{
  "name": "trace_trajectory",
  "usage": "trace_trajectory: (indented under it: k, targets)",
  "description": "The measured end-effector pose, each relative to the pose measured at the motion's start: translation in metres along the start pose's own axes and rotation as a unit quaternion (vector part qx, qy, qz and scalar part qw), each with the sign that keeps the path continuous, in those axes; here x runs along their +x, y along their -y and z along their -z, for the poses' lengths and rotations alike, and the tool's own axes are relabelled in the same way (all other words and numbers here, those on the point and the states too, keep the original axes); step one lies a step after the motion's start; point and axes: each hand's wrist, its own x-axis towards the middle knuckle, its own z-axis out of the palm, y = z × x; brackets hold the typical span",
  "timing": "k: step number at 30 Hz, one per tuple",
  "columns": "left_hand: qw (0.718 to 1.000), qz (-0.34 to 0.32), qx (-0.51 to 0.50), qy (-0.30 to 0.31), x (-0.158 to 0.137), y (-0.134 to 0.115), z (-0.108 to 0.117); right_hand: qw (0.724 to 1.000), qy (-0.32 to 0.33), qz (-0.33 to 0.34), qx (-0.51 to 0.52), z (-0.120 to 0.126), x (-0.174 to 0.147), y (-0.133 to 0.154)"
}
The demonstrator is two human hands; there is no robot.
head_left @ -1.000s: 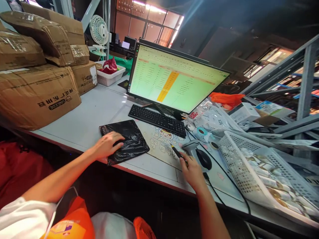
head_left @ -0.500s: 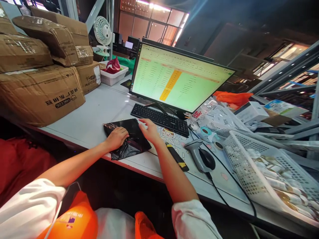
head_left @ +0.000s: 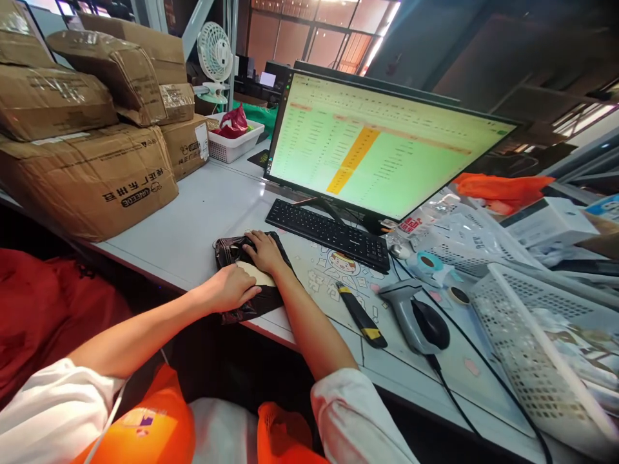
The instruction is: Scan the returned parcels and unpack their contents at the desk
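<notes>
A black plastic bag lies crumpled at the front edge of the desk, with a pale, cream-coloured item showing between its dark folds. What kind of item it is, I cannot make out. My left hand is on the near side, its fingers curled together over the bag beside the pale item. Over the bag's far part rests my right hand, fingers stretched forward and slightly apart on the plastic. A black and yellow utility knife lies to the right of the bag.
Behind the bag are a keyboard and a monitor. On the right are a barcode scanner, its cable and a white basket of small packets. Cardboard boxes are stacked on the left.
The bag was flatter and showed only black; now the pale item is visible between my hands. My right hand has moved left onto the bag, close to my left hand. The view has shifted.
</notes>
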Motion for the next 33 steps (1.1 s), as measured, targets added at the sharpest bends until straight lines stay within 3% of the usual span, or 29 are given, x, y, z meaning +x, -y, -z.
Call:
trace_trajectory:
  k: [4, 9, 15, 20, 25, 29, 31, 33]
  targets:
    - [0.998, -0.054, -0.011, -0.018, -0.027, -0.016, -0.004, 1.000, 0.000, 0.006, -0.007, 0.000, 0.000, 0.002]
    - [0.998, -0.061, -0.022, -0.019, -0.057, -0.038, -0.003, 1.000, 0.006, 0.006, -0.006, -0.004, -0.003, 0.003]
    - [0.998, -0.021, -0.041, -0.045, -0.098, -0.071, -0.001, 1.000, -0.004, 0.029, 0.003, -0.009, -0.011, 0.009]
    - [0.995, 0.023, -0.085, -0.045, -0.145, -0.091, -0.027, 0.999, 0.000, 0.044, 0.009, -0.016, -0.022, 0.020]
    - [0.992, 0.039, -0.111, -0.035, -0.172, -0.063, -0.063, 0.999, 0.008, 0.036, 0.002, -0.023, -0.035, 0.031]
    - [0.980, 0.086, -0.173, -0.050, -0.171, -0.021, -0.066, 1.000, 0.001, 0.016, -0.003, -0.024, -0.047, 0.037]
    - [0.951, 0.162, -0.242, -0.106, -0.166, -0.009, -0.060, 1.000, -0.007, 0.015, 0.001, -0.024, -0.055, 0.041]
    - [0.902, 0.238, -0.318, -0.169, -0.159, -0.007, -0.055, 1.000, -0.019, 0.022, 0.004, -0.024, -0.064, 0.048]
